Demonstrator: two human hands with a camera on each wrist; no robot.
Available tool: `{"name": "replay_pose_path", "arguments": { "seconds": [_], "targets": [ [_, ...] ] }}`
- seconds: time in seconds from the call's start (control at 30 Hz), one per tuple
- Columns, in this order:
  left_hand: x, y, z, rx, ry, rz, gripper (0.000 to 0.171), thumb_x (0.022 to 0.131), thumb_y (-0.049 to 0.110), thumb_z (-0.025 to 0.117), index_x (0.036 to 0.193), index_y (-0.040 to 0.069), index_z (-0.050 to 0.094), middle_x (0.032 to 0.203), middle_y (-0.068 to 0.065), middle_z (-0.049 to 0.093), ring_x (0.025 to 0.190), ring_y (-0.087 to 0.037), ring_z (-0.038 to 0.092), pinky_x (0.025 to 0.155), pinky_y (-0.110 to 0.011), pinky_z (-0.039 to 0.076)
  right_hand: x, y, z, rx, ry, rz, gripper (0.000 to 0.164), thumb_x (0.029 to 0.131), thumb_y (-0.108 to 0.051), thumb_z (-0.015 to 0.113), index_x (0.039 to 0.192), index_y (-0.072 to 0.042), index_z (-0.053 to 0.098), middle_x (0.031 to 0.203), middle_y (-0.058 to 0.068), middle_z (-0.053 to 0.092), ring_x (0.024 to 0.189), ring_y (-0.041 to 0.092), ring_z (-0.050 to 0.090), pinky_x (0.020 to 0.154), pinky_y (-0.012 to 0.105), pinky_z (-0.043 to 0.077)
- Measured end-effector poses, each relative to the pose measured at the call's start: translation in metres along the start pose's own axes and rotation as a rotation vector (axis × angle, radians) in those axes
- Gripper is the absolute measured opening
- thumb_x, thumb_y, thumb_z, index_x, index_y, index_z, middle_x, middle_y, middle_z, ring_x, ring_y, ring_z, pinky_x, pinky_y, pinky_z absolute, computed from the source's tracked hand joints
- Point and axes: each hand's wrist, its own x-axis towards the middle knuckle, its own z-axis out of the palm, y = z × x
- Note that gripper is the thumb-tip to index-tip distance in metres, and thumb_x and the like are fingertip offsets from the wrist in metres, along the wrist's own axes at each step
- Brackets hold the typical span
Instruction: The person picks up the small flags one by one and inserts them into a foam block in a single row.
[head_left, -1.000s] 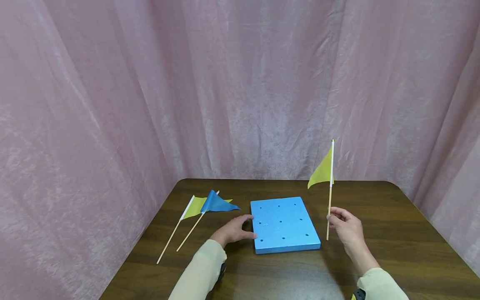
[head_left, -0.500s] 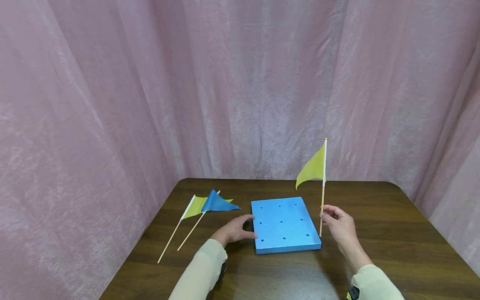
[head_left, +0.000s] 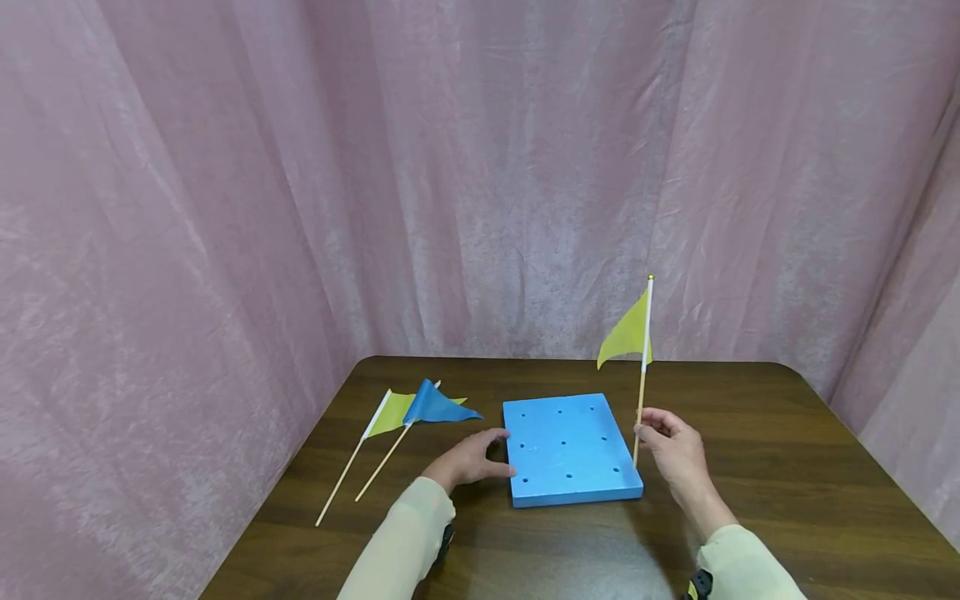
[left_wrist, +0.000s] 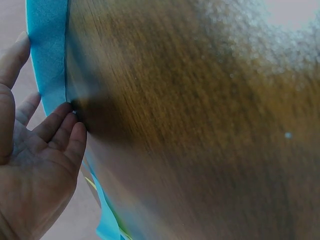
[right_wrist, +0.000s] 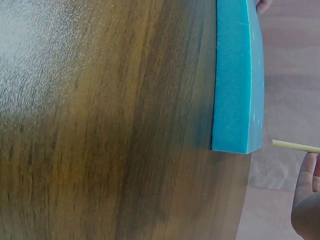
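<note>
A light blue foam board [head_left: 543,462] with several small holes in its top lies flat on the table. My left hand [head_left: 467,461] is at the board's left edge, its thumb and fingers spread along that side. In the left wrist view, the fingertips of this hand [left_wrist: 45,155] touch the board's side [left_wrist: 48,50]. My right hand [head_left: 678,454] pinches the thin wooden stick of a yellow triangular flag [head_left: 628,333], held nearly upright. The stick's lower end [right_wrist: 287,145] hangs near the board's right front corner, apart from the foam in the right wrist view.
Left of the board lie a blue triangular flag [head_left: 432,406] and another yellow flag [head_left: 385,417], the blue one overlapping the yellow. All stand on a dark brown wooden table [head_left: 780,467]. Pink curtains [head_left: 480,183] hang behind it.
My right hand has carried the yellow flag leftward, from beside the board to over its right front corner. The left hand stays at the board's left edge.
</note>
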Motion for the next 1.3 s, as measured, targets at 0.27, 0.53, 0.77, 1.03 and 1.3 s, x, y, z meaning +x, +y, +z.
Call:
{"name": "replay_pose_path", "arguments": {
  "seconds": [0.27, 0.53, 0.77, 1.03, 1.3],
  "targets": [
    [0.000, -0.002, -0.001, -0.006, 0.000, 0.006, 0.075, 0.085, 0.047, 0.076, 0.148, 0.022, 0.045, 0.149, -0.007, 0.045, 0.138, -0.031, 0.039, 0.108, -0.055, 0.036, 0.004, 0.002, 0.004, -0.012, -0.013, 0.008, 0.026, 0.096, -0.004, 0.062, 0.120, 0.006, 0.060, 0.095, 0.004, 0.061, 0.084, 0.010, 0.058, 0.075, 0.027, 0.056],
    [-0.001, -0.002, -0.001, -0.011, -0.002, -0.003, 0.075, 0.085, 0.047, 0.076, 0.148, 0.023, 0.045, 0.150, -0.007, 0.044, 0.138, -0.031, 0.039, 0.107, -0.055, 0.037, 0.006, 0.002, 0.008, -0.033, -0.049, 0.004, 0.025, 0.096, -0.004, 0.062, 0.118, 0.007, 0.059, 0.095, 0.007, 0.060, 0.085, 0.014, 0.057, 0.075, 0.028, 0.056],
    [-0.002, 0.000, 0.000, -0.001, -0.001, 0.001, 0.074, 0.085, 0.046, 0.076, 0.148, 0.022, 0.045, 0.149, -0.007, 0.045, 0.138, -0.031, 0.039, 0.108, -0.055, 0.037, 0.007, 0.004, 0.012, -0.059, -0.070, 0.018, 0.023, 0.096, -0.005, 0.062, 0.116, 0.006, 0.059, 0.095, 0.009, 0.058, 0.085, 0.016, 0.056, 0.075, 0.027, 0.056],
    [-0.002, -0.001, 0.000, 0.005, -0.002, 0.006, 0.074, 0.085, 0.047, 0.076, 0.148, 0.022, 0.045, 0.149, -0.007, 0.045, 0.138, -0.031, 0.039, 0.108, -0.054, 0.036, 0.008, 0.008, 0.018, -0.064, -0.077, 0.002, 0.024, 0.095, -0.003, 0.062, 0.117, 0.007, 0.059, 0.094, 0.009, 0.059, 0.084, 0.016, 0.055, 0.073, 0.027, 0.056],
    [-0.001, -0.001, -0.001, 0.005, -0.002, -0.005, 0.074, 0.085, 0.047, 0.076, 0.148, 0.023, 0.045, 0.150, -0.006, 0.044, 0.139, -0.031, 0.038, 0.109, -0.055, 0.035, 0.006, 0.007, 0.023, -0.073, -0.088, 0.004, 0.025, 0.095, -0.004, 0.063, 0.116, 0.009, 0.059, 0.095, 0.011, 0.059, 0.085, 0.015, 0.055, 0.072, 0.024, 0.055]
  ]
}}
